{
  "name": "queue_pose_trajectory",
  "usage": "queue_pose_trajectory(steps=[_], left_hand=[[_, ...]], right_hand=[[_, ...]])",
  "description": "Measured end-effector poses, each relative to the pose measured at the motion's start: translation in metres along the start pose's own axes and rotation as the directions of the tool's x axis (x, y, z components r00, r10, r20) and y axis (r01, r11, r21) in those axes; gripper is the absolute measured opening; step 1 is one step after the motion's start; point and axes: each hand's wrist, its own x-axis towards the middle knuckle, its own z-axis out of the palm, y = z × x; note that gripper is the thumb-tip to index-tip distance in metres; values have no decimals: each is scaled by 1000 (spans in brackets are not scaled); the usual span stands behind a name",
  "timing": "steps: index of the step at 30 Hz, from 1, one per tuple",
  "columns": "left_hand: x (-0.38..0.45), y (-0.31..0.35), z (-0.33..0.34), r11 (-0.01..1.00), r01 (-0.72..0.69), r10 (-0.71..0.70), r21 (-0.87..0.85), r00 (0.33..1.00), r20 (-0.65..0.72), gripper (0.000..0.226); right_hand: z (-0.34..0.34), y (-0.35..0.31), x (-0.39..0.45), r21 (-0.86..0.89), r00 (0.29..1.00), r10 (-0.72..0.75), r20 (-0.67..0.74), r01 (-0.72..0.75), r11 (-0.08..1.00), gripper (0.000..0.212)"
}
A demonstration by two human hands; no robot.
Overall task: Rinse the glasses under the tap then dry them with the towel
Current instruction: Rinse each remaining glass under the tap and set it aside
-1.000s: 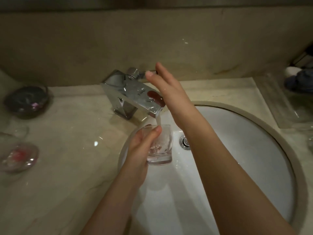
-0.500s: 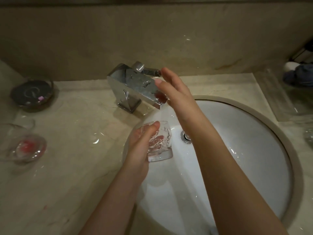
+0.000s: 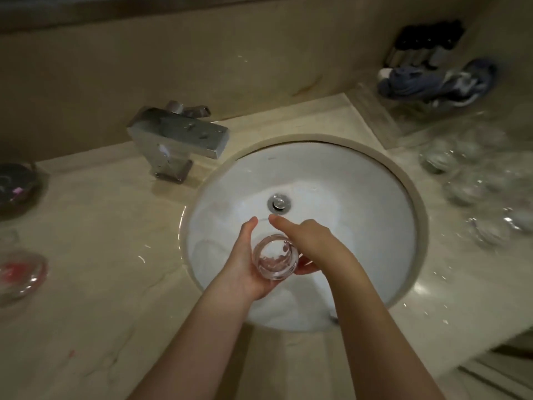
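Clear glass tumbler, round mouth up, sits over the white oval basin, left hand curled round it, right hand wrapping its far side. Square chrome tap stands on the marble-look surface; no legible writing.

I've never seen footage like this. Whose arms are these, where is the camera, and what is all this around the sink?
There is no machine here: these are a person's own arms, filmed by a wide-angle camera worn on the head, looking down. Both hands are over a white sink set in a stone counter. The left hand cradles a clear glass, mouth up; the right hand touches its other side. A square metal tap stands behind on the left; no water shows running from it. On the right lie blurred glasses and a bluish towel. On the left sit a dark dish and a clear dish with something red.
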Motion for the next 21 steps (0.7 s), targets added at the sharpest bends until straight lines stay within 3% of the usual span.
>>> queue_pose_trajectory(steps=[4, 9, 12, 16, 21], left_hand=[[-6, -16, 18, 990, -6, -6, 144, 996, 85, 71], [-19, -46, 56, 922, -123, 121, 368, 992, 28, 61], [-23, -67, 83, 745, -196, 223, 637, 974, 39, 52], [-31, -95, 120, 561, -446, 343, 698, 892, 294, 46], [-35, -131, 170, 329, -665, 375, 670, 744, 554, 63]], right_hand=[[-26, 24, -25, 228, 998, -32, -49, 42, 973, 61], [-71, 62, -58, 416, 990, -99, -99, 131, 900, 51], [-98, 91, -70, 523, 975, -166, -146, 218, 824, 37], [-146, 129, -82, 601, 932, -313, -184, 358, 714, 23], [-228, 174, -96, 443, 837, -502, -216, 542, 714, 62]])
